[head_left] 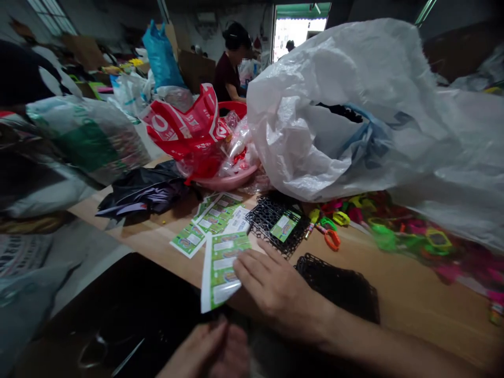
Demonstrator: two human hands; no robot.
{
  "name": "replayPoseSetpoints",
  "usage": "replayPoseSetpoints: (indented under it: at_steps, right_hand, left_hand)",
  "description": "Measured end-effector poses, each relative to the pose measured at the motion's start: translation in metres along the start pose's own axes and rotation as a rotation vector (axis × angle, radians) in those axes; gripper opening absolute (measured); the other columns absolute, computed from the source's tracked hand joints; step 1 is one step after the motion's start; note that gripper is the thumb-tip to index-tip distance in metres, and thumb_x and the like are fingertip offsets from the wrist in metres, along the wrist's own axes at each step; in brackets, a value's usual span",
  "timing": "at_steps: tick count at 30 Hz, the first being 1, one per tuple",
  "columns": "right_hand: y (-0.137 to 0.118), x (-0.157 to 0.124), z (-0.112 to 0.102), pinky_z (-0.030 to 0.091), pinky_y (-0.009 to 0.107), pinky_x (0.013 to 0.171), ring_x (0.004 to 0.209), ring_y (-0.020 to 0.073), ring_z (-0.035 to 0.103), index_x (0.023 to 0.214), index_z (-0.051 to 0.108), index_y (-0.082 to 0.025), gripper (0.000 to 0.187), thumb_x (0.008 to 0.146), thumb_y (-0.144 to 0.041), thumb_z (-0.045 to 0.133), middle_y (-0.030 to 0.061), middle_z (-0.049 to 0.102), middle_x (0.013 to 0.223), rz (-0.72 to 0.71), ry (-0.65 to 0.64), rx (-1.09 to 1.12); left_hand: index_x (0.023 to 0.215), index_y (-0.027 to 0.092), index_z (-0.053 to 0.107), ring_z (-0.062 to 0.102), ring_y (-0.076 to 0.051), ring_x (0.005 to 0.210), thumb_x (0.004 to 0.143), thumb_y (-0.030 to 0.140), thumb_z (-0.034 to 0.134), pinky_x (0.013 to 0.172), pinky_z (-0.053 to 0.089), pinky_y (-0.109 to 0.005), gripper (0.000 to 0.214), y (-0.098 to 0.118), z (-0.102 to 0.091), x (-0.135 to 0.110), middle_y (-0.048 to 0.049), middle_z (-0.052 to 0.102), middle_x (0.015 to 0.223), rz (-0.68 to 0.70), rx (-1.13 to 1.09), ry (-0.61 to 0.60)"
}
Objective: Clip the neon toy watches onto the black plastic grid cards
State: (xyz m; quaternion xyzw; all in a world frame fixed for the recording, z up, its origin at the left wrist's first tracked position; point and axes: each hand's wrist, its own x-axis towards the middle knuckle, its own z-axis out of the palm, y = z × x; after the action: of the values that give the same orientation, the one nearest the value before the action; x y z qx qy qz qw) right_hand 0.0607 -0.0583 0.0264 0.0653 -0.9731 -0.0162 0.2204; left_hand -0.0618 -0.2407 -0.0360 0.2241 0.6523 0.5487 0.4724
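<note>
My right hand (271, 286) reaches in from the right, its fingers close together on the right edge of a long sheet of green and white labels (220, 268). The sheet hangs over the front edge of the wooden table (394, 278). My left hand (212, 346) is low at the bottom edge, blurred, fingers bunched together just below the sheet; what they hold is hidden. More label sheets (212, 215) lie loose behind. A black plastic mesh piece (268, 215) carries one green label (284, 227). A second mesh piece (338, 286) lies beside my right wrist.
A huge white plastic bag (354, 105) fills the right side above small bright plastic scissors (333, 239) and toys. A red bag (189, 126), a pink basin (232, 181) and a black bag (145, 191) crowd the back left. A person (232, 63) stands far behind.
</note>
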Motion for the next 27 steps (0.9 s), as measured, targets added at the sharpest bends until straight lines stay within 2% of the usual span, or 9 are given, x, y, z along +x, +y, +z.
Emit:
replayPoseSetpoints:
  at_steps: [3,5,7,10,13,15,19,24,27]
  right_hand:
    - [-0.011,-0.053,-0.012,0.032,0.059,0.125,0.137,0.033,0.052,0.144,0.05,0.001,0.044,0.103,-0.011,0.041,0.0242,0.06,0.142,0.0,-0.057,0.033]
    - [-0.019,-0.08,-0.021,0.032,0.058,0.126,0.139,0.03,0.051,0.145,0.05,-0.004,0.042,0.105,-0.014,0.044,0.0211,0.061,0.142,-0.004,-0.099,0.099]
    - [-0.024,-0.103,-0.032,0.034,0.058,0.125,0.141,0.0278,0.05,0.144,0.053,-0.011,0.042,0.106,-0.032,0.052,0.0177,0.06,0.145,0.045,-0.074,0.173]
    - [-0.024,-0.13,-0.046,0.039,0.058,0.121,0.149,0.0305,0.04,0.147,0.052,-0.018,0.058,0.1,-0.05,0.061,0.0191,0.047,0.157,0.271,0.063,0.27]
    - [-0.02,-0.152,-0.058,0.049,0.047,0.114,0.143,0.0261,0.048,0.15,0.051,-0.022,0.051,0.103,-0.037,0.061,0.0171,0.047,0.156,0.558,0.204,0.466]
    - [-0.02,-0.163,-0.063,0.053,0.038,0.106,0.129,0.0213,0.06,0.149,0.054,-0.025,0.051,0.1,-0.034,0.067,0.0113,0.06,0.143,0.67,0.24,0.652]
    - [-0.026,-0.174,-0.067,0.055,0.03,0.091,0.103,0.0175,0.067,0.131,0.069,-0.026,0.041,0.09,-0.024,0.078,0.0031,0.07,0.113,0.855,0.324,0.831]
    - [-0.026,-0.186,-0.066,0.051,0.028,0.08,0.088,0.0159,0.064,0.093,0.079,-0.023,0.008,0.089,-0.017,0.076,0.0003,0.065,0.092,0.993,0.438,0.815]
    - [-0.023,-0.195,-0.06,0.051,0.029,0.082,0.092,0.0163,0.062,0.089,0.078,-0.024,0.009,0.09,-0.015,0.074,0.0008,0.06,0.095,1.004,0.471,0.785]
  left_hand:
    - [0.121,0.016,0.071,0.077,-0.031,0.091,0.081,0.072,0.068,0.079,0.064,-0.042,0.069,0.012,0.016,0.005,-0.0155,0.079,0.108,-0.054,-0.358,-0.012]
    - [0.137,0.02,0.062,0.078,-0.031,0.092,0.076,0.055,0.082,0.082,0.064,-0.042,0.073,0.018,0.034,0.01,-0.0146,0.079,0.113,-0.047,-0.503,-0.013]
    - [0.148,0.023,0.05,0.078,-0.031,0.09,0.071,0.041,0.089,0.082,0.065,-0.042,0.088,0.02,0.055,0.012,-0.0129,0.079,0.113,-0.023,-0.488,-0.043]
    - [0.158,0.031,0.032,0.078,-0.031,0.089,0.069,0.036,0.091,0.079,0.066,-0.045,0.107,0.018,0.088,0.007,-0.0096,0.08,0.109,0.031,-0.427,-0.079]
    - [0.16,0.047,0.016,0.078,-0.03,0.091,0.073,0.034,0.089,0.077,0.066,-0.045,0.114,0.016,0.117,-0.005,-0.0042,0.08,0.111,0.118,-0.38,-0.115]
    - [0.158,0.047,0.024,0.077,-0.029,0.1,0.076,0.035,0.086,0.082,0.066,-0.043,0.104,0.016,0.131,-0.012,-0.004,0.078,0.119,0.147,-0.342,-0.099]
    - [0.135,0.025,0.065,0.072,-0.027,0.113,0.076,0.043,0.085,0.092,0.061,-0.03,0.064,0.011,0.145,-0.013,-0.0086,0.074,0.128,0.197,-0.117,-0.054]
    - [0.132,0.026,0.068,0.072,-0.019,0.085,0.079,0.05,0.08,0.078,0.059,-0.024,0.059,0.007,0.147,-0.008,-0.0036,0.078,0.098,0.279,0.177,-0.012]
    - [0.094,0.023,0.081,0.07,-0.019,0.084,0.076,0.051,0.081,0.074,0.055,-0.021,0.034,0.011,0.152,-0.008,-0.005,0.074,0.089,0.418,0.349,0.039]
